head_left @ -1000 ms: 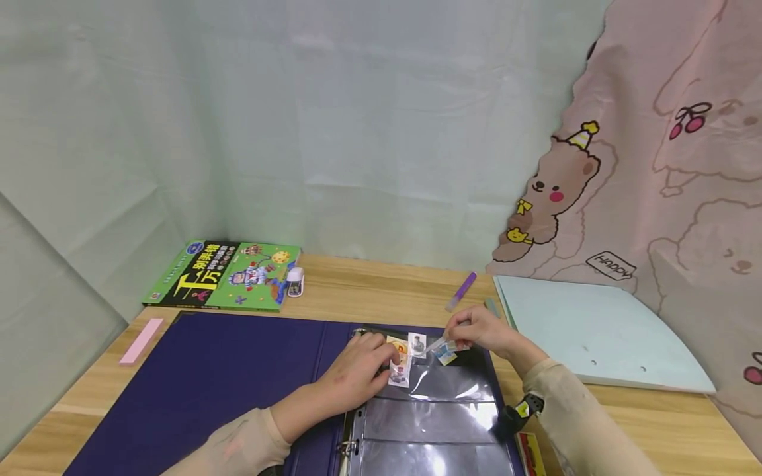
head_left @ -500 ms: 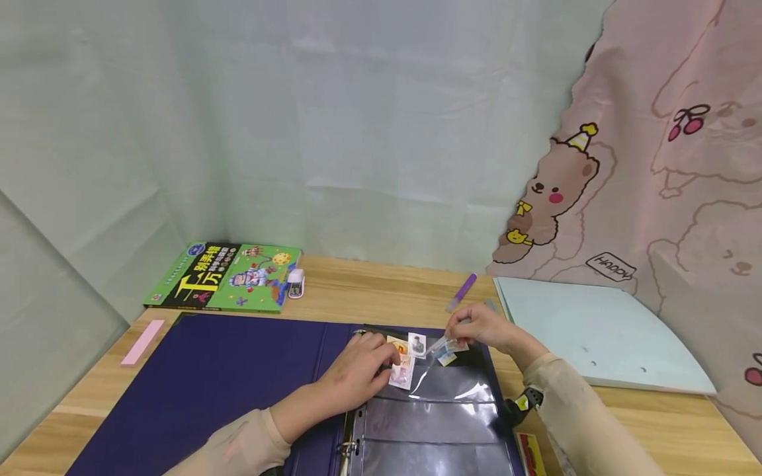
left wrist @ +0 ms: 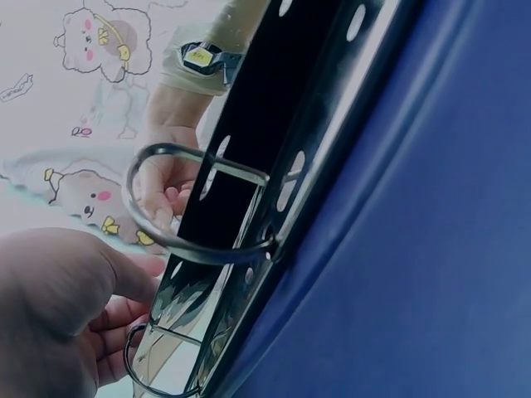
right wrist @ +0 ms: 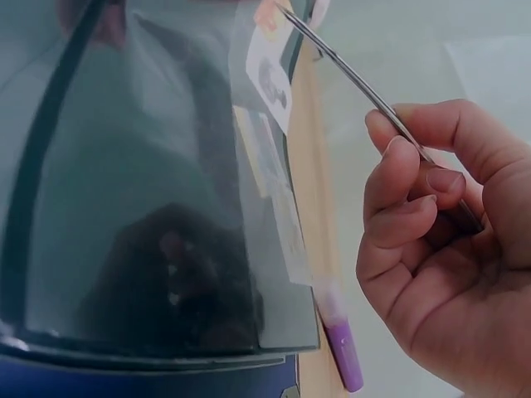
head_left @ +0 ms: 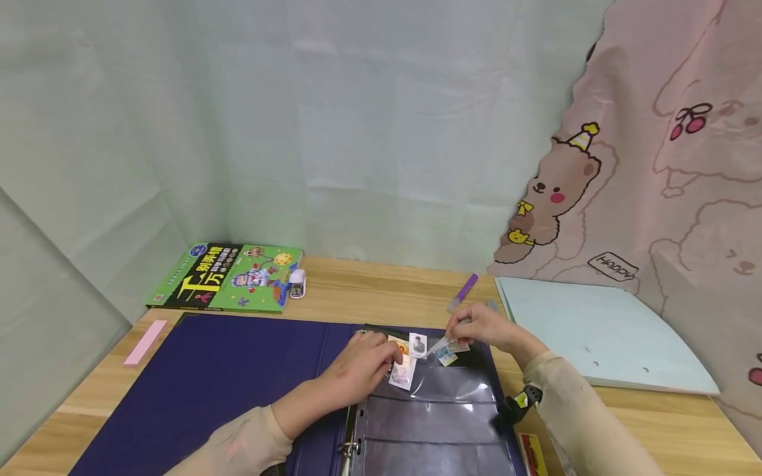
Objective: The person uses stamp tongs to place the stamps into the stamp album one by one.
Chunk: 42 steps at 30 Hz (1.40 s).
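In the head view, a clear pocket page lies in the rings of a dark blue binder. At its upper left is my left hand, thumb and curled fingers pinching the page near a pale stamp. A portrait stamp sits just right of those fingertips. My right hand pinches metal tweezers, their tips pointing toward the portrait stamp. Beneath the right hand, a blue-and-yellow stamp shows at the top pocket. In the left wrist view, the binder rings partly cover the scene.
A green book and a small white stapler-like item stand at the back left. A pink strip lies left of the binder. Behind it are a purple pen and, to the right, pale blue sheets. A red-and-yellow box touches the right side.
The pale stamp by my left fingertips has tilted slightly and looks brighter under glare. Both hands stay in nearly the same place, the tweezers still in the right one.
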Each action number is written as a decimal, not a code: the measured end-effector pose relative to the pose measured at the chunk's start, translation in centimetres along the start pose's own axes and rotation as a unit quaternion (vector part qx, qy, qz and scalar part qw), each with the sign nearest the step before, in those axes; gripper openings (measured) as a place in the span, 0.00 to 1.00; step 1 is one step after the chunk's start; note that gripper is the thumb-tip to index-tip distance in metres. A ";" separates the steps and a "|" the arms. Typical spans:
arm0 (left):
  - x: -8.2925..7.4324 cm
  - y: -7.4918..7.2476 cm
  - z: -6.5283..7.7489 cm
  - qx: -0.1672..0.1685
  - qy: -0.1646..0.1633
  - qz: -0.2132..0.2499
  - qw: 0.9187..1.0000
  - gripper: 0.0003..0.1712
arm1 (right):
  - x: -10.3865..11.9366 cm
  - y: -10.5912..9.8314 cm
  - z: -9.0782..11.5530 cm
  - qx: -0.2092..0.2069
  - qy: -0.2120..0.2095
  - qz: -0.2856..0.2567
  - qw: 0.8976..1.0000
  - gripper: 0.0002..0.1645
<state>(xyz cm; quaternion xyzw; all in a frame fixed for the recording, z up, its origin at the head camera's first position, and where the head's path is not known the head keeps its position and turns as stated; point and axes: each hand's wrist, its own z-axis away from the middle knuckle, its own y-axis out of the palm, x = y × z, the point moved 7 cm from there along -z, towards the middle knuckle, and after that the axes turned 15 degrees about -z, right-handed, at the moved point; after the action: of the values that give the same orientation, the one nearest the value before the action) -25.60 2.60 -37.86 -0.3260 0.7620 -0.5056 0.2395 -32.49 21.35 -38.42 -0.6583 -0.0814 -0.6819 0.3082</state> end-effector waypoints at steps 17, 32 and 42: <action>0.0 0.4 -0.4 0.045 -0.010 0.002 0.999 0.06 | -0.1 0.1 0.0 0.015 -0.011 -0.009 1.000 0.09; 0.2 0.7 -0.9 0.065 -0.018 0.052 0.996 0.05 | 0.5 0.6 -0.2 0.045 -0.028 -0.006 0.999 0.09; 0.2 0.6 -0.9 0.063 -0.025 0.063 0.996 0.06 | 1.2 1.4 -0.3 0.056 -0.016 0.002 0.998 0.09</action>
<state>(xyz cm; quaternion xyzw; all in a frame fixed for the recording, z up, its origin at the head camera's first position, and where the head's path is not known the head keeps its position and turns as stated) -26.50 3.14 -38.09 -0.2746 0.7415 -0.5281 0.3096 -31.95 19.75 -37.76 -0.6511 -0.1229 -0.6651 0.3446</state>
